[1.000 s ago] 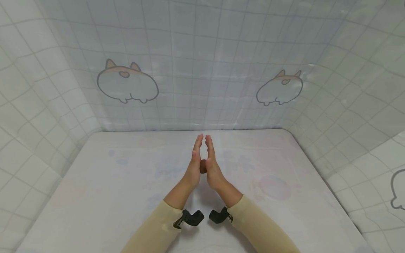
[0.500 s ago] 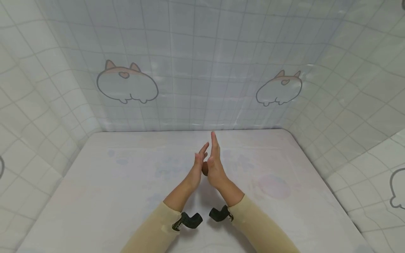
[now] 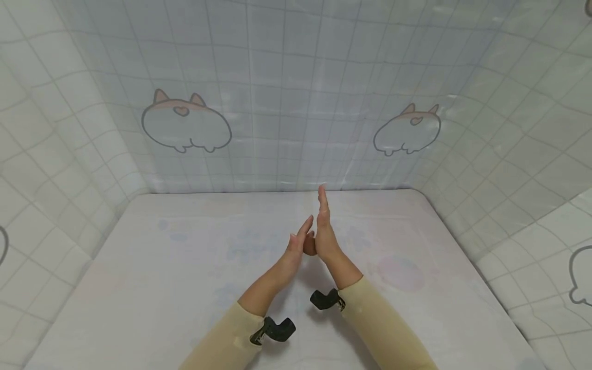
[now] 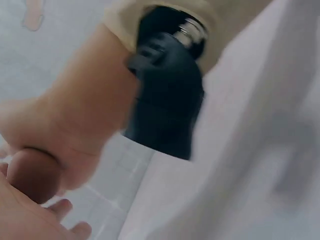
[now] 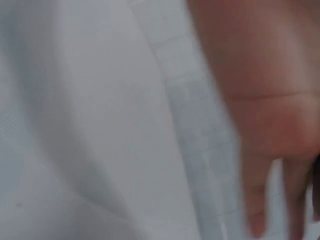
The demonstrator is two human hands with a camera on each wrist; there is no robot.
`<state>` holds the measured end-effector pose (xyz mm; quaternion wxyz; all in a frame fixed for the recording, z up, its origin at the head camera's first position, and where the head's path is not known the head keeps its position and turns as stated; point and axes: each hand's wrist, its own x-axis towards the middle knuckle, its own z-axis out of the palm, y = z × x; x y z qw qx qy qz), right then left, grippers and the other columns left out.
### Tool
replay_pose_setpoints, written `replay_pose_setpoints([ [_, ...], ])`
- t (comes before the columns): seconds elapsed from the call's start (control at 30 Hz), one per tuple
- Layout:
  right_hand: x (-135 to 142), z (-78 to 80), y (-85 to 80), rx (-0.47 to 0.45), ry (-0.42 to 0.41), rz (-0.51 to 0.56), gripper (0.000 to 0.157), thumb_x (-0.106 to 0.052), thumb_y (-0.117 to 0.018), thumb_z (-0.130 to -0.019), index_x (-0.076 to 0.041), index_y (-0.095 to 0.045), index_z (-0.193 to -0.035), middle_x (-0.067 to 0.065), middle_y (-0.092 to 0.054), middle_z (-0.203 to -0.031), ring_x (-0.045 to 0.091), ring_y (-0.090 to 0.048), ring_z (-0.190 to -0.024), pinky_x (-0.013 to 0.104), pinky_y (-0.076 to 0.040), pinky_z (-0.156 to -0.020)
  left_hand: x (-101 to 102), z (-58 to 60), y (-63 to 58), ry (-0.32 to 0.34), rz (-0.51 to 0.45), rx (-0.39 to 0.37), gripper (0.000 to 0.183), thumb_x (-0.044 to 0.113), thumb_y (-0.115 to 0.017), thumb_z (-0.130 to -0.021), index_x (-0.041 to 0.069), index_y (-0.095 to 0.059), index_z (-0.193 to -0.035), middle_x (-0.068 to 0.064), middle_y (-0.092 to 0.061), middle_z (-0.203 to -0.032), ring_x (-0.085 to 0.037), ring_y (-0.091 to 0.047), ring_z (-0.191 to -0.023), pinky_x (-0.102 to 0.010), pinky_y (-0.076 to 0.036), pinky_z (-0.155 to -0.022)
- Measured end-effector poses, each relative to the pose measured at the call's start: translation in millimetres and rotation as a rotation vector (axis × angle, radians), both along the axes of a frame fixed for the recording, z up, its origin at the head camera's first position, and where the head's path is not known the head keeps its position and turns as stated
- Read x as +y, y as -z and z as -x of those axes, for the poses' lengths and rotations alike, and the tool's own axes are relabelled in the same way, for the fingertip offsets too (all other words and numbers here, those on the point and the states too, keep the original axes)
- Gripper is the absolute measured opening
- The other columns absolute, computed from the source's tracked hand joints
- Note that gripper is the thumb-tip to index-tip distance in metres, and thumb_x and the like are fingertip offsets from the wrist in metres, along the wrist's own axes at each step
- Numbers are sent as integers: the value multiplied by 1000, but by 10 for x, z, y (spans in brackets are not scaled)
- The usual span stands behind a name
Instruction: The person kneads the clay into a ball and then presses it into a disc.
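Note:
Between my two palms is a small smooth brown ball (image 3: 309,246), pressed from both sides above the table. My left hand (image 3: 294,252) has its fingers extended and slanting forward to the right. My right hand (image 3: 326,240) stands upright with straight fingers, reaching farther forward than the left. In the left wrist view, the ball (image 4: 34,175) sits against the heel of the right hand (image 4: 75,125), with the left hand (image 4: 25,215) below it. A hand (image 5: 275,110) with fingers extended fills the right side of the right wrist view, blurred.
A pale cloth with faint coloured prints covers the table (image 3: 152,277). White grid-patterned curtains (image 3: 296,103) with cartoon animal drawings enclose its back and sides. Black camera mounts (image 3: 279,329) stick out from both cream sleeves (image 3: 226,339).
My right hand has slid forward and right, while the left has dropped back against it, its fingertips now well behind the right's. The ball has shifted right between the palms.

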<state>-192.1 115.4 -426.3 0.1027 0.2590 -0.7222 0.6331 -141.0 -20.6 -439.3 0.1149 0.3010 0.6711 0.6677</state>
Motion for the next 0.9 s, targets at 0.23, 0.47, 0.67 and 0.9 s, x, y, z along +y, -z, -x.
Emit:
replay_pose_setpoints([
  [0.23,-22,-123,46,-39,-128,-95,110,-86,-7,-84,-8,12,-159,16,12,-165,36,-34,-134,59,-26,-109,-16,8,-108,-3,-211,76,93,77,-2,-94,13,5,-161,-8,11,-167,-34,3,-152,-65,5,-114],
  [0.47,-72,-106,281,66,-175,-39,97,-82,-8,-89,-20,9,-161,24,-27,-147,9,-39,-52,23,-37,-54,10,8,-197,-94,-235,121,90,76,-4,-95,16,5,-162,-4,11,-167,-31,9,-152,-63,9,-114],
  [0.67,-111,-199,288,200,-129,-72,92,-77,-6,-95,-14,3,-162,14,-3,-165,10,-53,-98,51,-30,-107,24,38,-200,-242,-166,136,92,81,-3,-91,23,3,-162,3,8,-167,-21,8,-153,-65,8,-114],
  [0.9,-181,-311,207,324,-185,-33,94,-74,-5,-97,-5,2,-160,13,0,-167,33,0,-153,65,-6,-115,2,126,-198,-348,-149,105,95,84,-2,-88,25,-1,-162,0,3,-168,-22,7,-153,-64,3,-116],
])
